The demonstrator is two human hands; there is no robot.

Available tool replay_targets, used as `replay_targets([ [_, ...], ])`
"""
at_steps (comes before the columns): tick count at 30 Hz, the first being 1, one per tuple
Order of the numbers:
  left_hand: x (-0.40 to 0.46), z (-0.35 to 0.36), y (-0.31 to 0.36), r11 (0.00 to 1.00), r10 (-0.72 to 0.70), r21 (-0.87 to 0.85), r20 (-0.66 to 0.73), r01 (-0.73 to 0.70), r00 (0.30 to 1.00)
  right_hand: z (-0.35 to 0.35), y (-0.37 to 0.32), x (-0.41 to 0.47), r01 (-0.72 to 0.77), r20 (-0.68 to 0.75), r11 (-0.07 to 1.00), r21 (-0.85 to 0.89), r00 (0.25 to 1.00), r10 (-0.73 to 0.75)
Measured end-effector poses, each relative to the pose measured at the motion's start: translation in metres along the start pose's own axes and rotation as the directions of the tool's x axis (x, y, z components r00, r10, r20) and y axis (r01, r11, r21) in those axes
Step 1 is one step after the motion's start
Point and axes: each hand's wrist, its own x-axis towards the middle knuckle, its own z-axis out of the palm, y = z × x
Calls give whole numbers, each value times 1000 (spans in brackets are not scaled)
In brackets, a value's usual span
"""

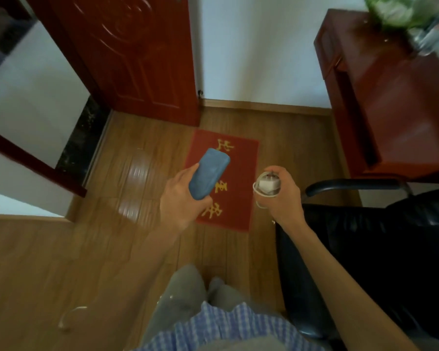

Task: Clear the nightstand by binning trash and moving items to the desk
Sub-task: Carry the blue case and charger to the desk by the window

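Note:
My left hand [180, 198] is shut on a blue phone-shaped case [208, 173], held tilted above the floor. My right hand [283, 196] grips a white charger plug with its coiled white cable [266, 187]. Both hands are out in front of me over a red doormat. The reddish-brown desk [395, 102] stands at the upper right, a good arm's length beyond my right hand. The nightstand is not in view.
A black office chair [365, 236] sits to my right, between me and the desk. On the desk's far corner lie a green-and-white bag [395, 11] and clear plastic [431, 34]. A red door [127, 51] stands open ahead. A white scrap [70, 319] lies on the floor.

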Motion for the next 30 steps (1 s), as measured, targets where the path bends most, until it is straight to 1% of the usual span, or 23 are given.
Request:
replay_targets([
  [3, 49, 12, 7, 998, 60, 30, 9, -61, 998, -7, 0, 38, 20, -12, 999, -45, 1000, -20],
  [5, 83, 21, 13, 994, 99, 44, 25, -100, 995, -11, 2, 64, -3, -49, 999, -43, 999, 1],
  [8, 145, 32, 26, 986, 147, 62, 103, -154, 984, -16, 6, 110, -32, -115, 998, -60, 993, 25],
  [10, 187, 39, 36, 981, 188, 26, 132, -193, 973, -18, 10, 142, -45, -168, 995, -84, 985, 31],
  [12, 231, 46, 46, 972, 234, -22, 169, -233, 957, -21, 12, 176, -92, -229, 994, -63, 970, 75],
  [15, 308, 64, 54, 965, 259, -24, 276, -263, 926, -29, 5, 224, -168, -329, 985, -42, 933, 145],
  [18, 378, 87, 65, 937, 319, 15, 377, -350, 869, -38, -1, 265, -201, -424, 975, -90, 894, 145],
  [21, 431, 113, 83, 919, 354, 6, 433, -395, 829, -50, 0, 293, -243, -522, 967, -74, 836, 170],
  [24, 473, 147, 105, 897, 391, -18, 499, -442, 773, -64, 3, 314, -284, -609, 958, -38, 767, 203],
  [27, 507, 184, 127, 870, 441, -60, 538, -490, 718, -84, 9, 341, -317, -667, 948, -15, 710, 227],
  [30, 542, 217, 145, 845, 492, -114, 551, -523, 674, -109, 21, 376, -351, -697, 936, -22, 677, 238],
])
